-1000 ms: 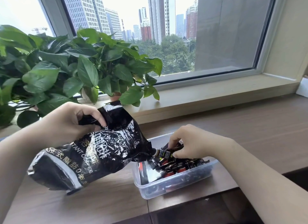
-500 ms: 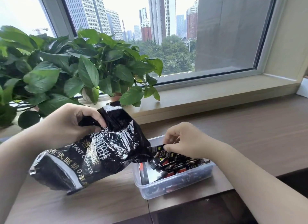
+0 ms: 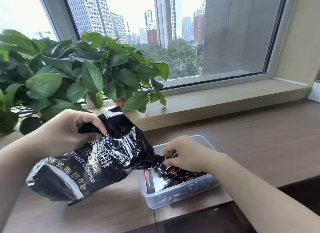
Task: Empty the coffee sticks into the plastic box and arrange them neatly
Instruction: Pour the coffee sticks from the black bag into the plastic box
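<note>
Left hand (image 3: 64,134) clamps the tilted instant-coffee bag (image 3: 97,161); right hand (image 3: 185,154) pinches a coffee stick (image 3: 170,154) at the bag's mouth over the plastic box (image 3: 181,196) near the counter's front edge; best drawn lengthwise and laid parallel.

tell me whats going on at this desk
A person is emptying coffee sticks into a clear plastic box on the wooden desk. The left hand holds a black instant coffee bag tilted with its mouth over the box. The right hand pinches a stick at the bag's opening. Several coffee sticks already lie loosely in the box, not yet neat.
</note>
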Tool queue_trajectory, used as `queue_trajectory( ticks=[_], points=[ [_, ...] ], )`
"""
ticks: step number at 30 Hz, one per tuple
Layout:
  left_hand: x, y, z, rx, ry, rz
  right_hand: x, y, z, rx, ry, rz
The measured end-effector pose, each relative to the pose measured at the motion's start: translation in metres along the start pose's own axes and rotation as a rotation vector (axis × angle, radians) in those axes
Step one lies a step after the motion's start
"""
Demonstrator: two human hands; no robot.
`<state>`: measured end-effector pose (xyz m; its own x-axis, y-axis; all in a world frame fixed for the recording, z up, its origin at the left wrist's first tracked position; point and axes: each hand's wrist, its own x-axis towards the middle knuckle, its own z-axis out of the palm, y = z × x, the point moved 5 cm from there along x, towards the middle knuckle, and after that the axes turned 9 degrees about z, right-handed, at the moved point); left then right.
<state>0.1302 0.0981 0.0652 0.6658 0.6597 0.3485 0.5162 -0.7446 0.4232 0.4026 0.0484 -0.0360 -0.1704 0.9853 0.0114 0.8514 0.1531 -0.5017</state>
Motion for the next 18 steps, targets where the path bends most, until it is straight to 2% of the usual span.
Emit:
queue_trajectory(
  ticks=[3,8,12,18],
  points=[
    [-0.007,-0.006,-0.008,-0.007,0.016,-0.013,-0.002,0.009,-0.006,-0.039,0.020,0.027],
    [-0.020,-0.022,-0.021,-0.073,-0.054,-0.058,-0.001,0.013,-0.010,0.107,0.038,0.027],
    [-0.029,-0.027,-0.021,-0.125,-0.139,-0.150,-0.001,0.012,-0.007,0.077,0.092,-0.007],
    [-0.029,-0.043,-0.001,0.055,-0.203,-0.228,-0.004,0.007,0.000,0.071,0.191,-0.073]
  ],
)
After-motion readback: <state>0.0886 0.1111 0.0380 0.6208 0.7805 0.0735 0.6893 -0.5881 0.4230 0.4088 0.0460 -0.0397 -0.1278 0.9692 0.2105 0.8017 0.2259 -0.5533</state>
